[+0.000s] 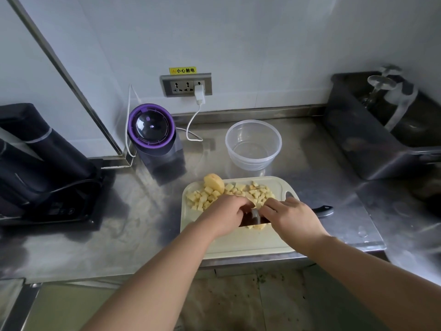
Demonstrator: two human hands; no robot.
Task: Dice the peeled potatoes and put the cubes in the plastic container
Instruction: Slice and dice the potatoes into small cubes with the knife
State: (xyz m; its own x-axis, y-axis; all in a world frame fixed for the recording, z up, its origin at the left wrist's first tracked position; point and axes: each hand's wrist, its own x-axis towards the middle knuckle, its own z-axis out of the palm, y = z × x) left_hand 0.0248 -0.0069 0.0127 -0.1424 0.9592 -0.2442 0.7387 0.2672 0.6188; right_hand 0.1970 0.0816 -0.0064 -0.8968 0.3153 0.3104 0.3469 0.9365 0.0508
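Observation:
On a white cutting board [238,244] lies a heap of potato cubes [238,191], with a peeled potato half [214,182] at its far left edge. My right hand [293,220] grips the knife [253,218]; its dark handle end [323,209] sticks out to the right. The blade stands on a potato piece [259,226] in the middle of the board. My left hand [225,215] has its fingers curled on that piece, right against the blade. The clear plastic container [253,126] stands behind the board and holds nothing.
A purple-topped appliance [152,132] is plugged into a wall socket [186,85] at the back left. Dark machines [43,163] fill the left side. A dark tub [372,130] with glassware sits at the right. The steel counter's edge [250,262] runs just below the board.

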